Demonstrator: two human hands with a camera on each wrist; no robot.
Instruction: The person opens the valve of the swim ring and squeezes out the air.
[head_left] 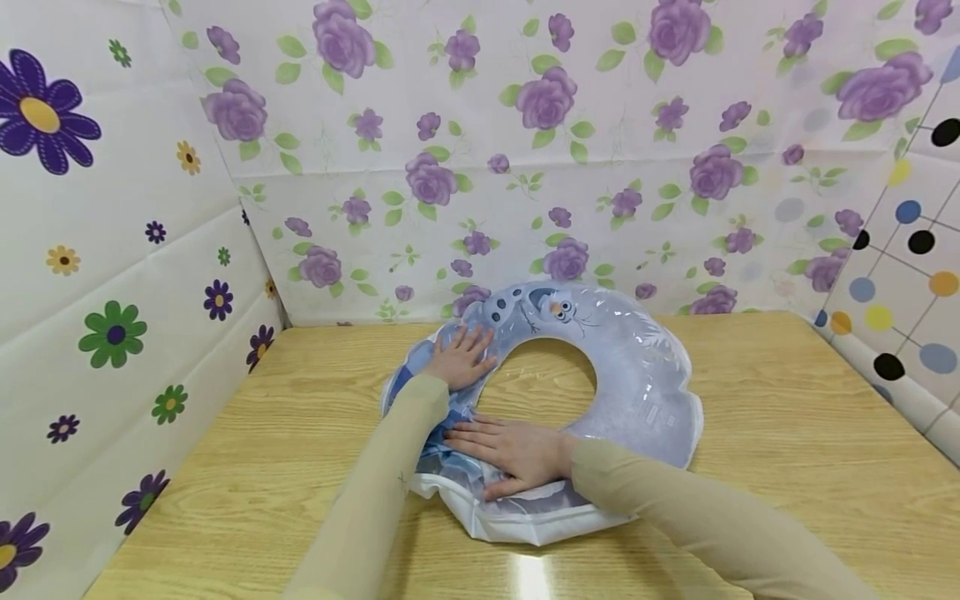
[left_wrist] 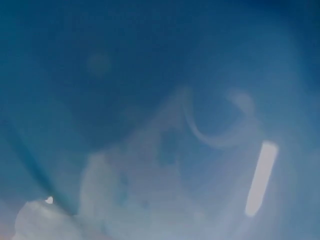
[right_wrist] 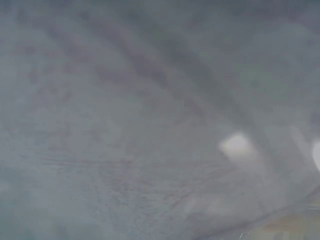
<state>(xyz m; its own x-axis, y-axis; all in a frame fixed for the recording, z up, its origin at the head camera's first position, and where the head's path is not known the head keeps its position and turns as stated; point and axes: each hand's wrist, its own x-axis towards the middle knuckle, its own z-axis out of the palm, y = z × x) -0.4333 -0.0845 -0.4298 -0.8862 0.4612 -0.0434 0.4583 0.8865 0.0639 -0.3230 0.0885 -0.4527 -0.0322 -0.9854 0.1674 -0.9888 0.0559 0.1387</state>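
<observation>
An inflatable swim ring (head_left: 637, 375), pale blue and white with a printed snowman, lies on the wooden table. It is partly filled, with wrinkles and a buckled front rim. My left hand (head_left: 459, 360) presses on the ring's left side with fingers spread. Lower down, my right hand (head_left: 521, 452) lies across its front left part, fingers straight and pointing left. In the left wrist view the blue printed vinyl (left_wrist: 210, 165) fills the picture, blurred by closeness. The right wrist view shows blurred grey-blue vinyl (right_wrist: 150, 125) with a bright reflection.
The light wooden table (head_left: 787, 433) extends to both sides of the ring and shows through its centre hole. A back wall sheet (head_left: 480, 125) with purple roses stands behind. Patterned sheets with flowers (head_left: 112, 333) and coloured dots (head_left: 907, 292) border the left and right.
</observation>
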